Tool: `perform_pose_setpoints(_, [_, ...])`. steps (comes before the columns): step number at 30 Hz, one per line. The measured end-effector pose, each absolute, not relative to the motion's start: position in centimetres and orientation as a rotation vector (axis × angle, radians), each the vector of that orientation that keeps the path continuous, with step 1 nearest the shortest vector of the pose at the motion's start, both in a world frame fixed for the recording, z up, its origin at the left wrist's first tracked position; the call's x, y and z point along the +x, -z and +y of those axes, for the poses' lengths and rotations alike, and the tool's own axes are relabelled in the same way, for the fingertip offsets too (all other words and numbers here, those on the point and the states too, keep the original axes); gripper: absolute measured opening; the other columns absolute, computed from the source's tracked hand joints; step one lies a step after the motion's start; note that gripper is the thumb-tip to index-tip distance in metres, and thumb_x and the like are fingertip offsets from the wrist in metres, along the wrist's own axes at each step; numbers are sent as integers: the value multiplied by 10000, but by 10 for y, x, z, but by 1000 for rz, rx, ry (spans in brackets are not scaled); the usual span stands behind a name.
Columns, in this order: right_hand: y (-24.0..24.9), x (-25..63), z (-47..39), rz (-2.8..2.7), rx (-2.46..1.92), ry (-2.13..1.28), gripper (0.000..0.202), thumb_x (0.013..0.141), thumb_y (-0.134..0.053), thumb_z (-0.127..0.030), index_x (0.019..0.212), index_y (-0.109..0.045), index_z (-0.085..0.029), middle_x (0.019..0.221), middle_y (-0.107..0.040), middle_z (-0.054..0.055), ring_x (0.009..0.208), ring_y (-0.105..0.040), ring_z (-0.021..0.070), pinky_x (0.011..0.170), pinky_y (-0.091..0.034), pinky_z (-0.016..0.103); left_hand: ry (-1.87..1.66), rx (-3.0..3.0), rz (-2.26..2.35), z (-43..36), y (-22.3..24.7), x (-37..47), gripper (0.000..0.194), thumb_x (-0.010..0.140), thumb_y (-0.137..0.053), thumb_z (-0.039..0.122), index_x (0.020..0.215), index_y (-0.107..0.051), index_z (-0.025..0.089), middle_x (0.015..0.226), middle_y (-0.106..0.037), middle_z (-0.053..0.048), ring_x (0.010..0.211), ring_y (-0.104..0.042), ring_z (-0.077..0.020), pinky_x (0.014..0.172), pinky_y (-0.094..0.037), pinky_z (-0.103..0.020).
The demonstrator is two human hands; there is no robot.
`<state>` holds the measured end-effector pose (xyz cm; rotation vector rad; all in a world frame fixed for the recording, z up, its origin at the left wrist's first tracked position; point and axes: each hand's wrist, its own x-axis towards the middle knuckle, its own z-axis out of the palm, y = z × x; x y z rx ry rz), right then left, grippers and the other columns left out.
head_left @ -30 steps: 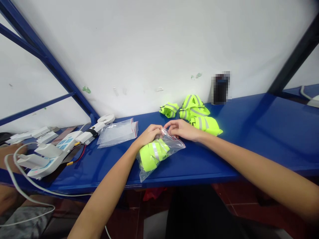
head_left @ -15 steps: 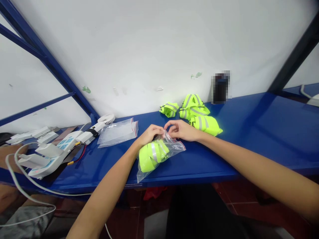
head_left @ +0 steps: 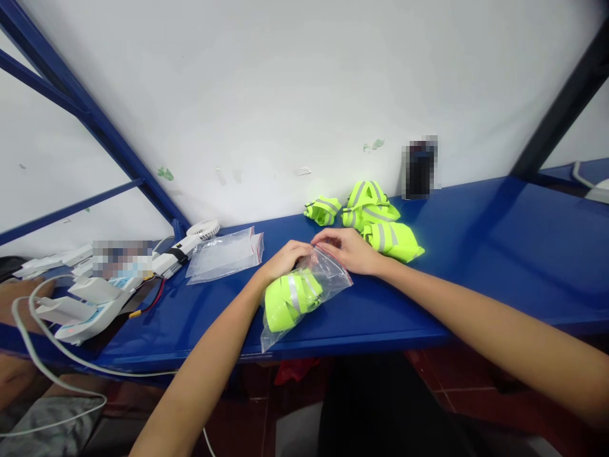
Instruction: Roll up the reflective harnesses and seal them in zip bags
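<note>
A clear plastic bag (head_left: 333, 271) with a red-lined edge lies near the front of the blue table, a rolled yellow-green reflective strap (head_left: 291, 299) inside it. My left hand (head_left: 287, 259) pinches the bag's edge above the strap. Right beside it, my right hand (head_left: 346, 249) has its fingers closed on the same red-lined edge. Behind my right hand are a folded yellow-green bundle (head_left: 394, 241), a looped one (head_left: 368, 206) and a smaller one (head_left: 323, 210).
Flat clear bags (head_left: 226, 255) lie left of my hands, beside a white fan (head_left: 203, 228). A white power strip (head_left: 102, 311) with plugs and cables is farther left, near another person's hand (head_left: 23, 304). A pixelated dark object (head_left: 419, 170) stands against the wall.
The bag's red-lined edge is now straighter and flatter between my hands. My right hand's fingers have come down onto the edge. The strap inside has hardly moved.
</note>
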<state>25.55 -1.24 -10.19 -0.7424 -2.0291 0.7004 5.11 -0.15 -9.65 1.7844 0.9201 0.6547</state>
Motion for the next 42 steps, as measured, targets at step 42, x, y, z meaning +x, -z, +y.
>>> perform_pose_setpoints(42, [101,254,-10,-1963,-1027,-1305,219,749,-542,-272,682,-694,-129,551,-589,1,495,-471,112,530,-369,254,-605,1851,961,-6,92,54,249,849,-520,336,676,-509,158,586,-433,51,541,-372,-78,540,-272,-218])
